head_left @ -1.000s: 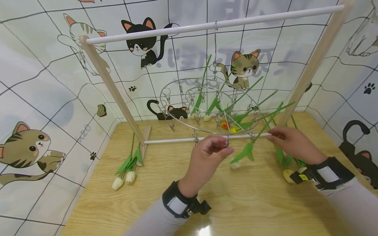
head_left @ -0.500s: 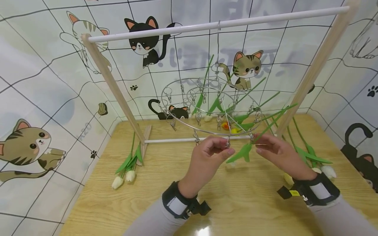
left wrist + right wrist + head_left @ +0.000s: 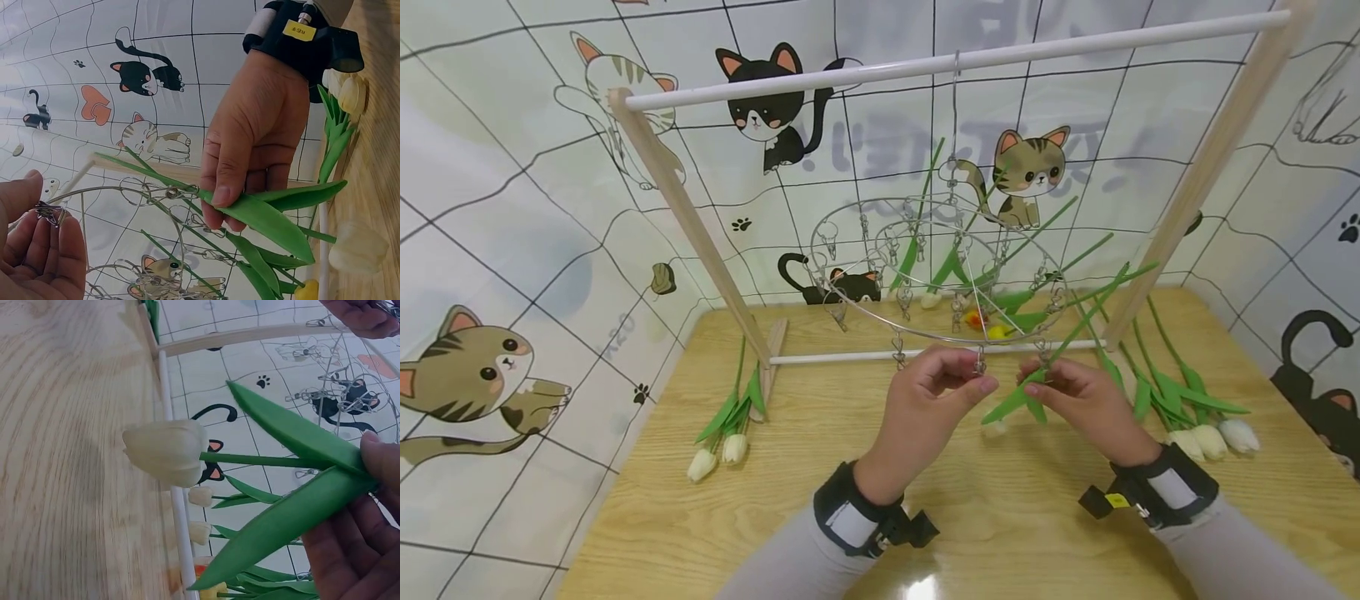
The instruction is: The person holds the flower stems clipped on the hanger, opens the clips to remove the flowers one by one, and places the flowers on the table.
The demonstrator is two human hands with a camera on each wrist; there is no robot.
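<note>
A round wire clip hanger [image 3: 917, 333] hangs by its hook, with metal clips around its rings. My left hand [image 3: 923, 417] pinches one small clip [image 3: 51, 214] at the front rim between thumb and fingers. To its right, my right hand [image 3: 1097, 408] holds a white artificial tulip [image 3: 165, 453] where its green leaves [image 3: 262, 222] meet the stem. That tulip hangs bloom-down, its stem slanting up to the right past a clip [image 3: 172, 192] by the right fingertips. Whether the clip still grips the stem is unclear.
A wooden rack with a white top bar [image 3: 850, 75] and lower bar [image 3: 842, 358] carries the hanger. Several more tulips hang behind, with red and yellow blooms [image 3: 997, 332]. White tulips lie at the table's left [image 3: 718, 457] and right [image 3: 1210, 442]. A cat-print cloth encloses the back.
My right hand has come left from beside the right post to the white tulip and taken hold of its leaf base. My left hand stays at the same clip.
</note>
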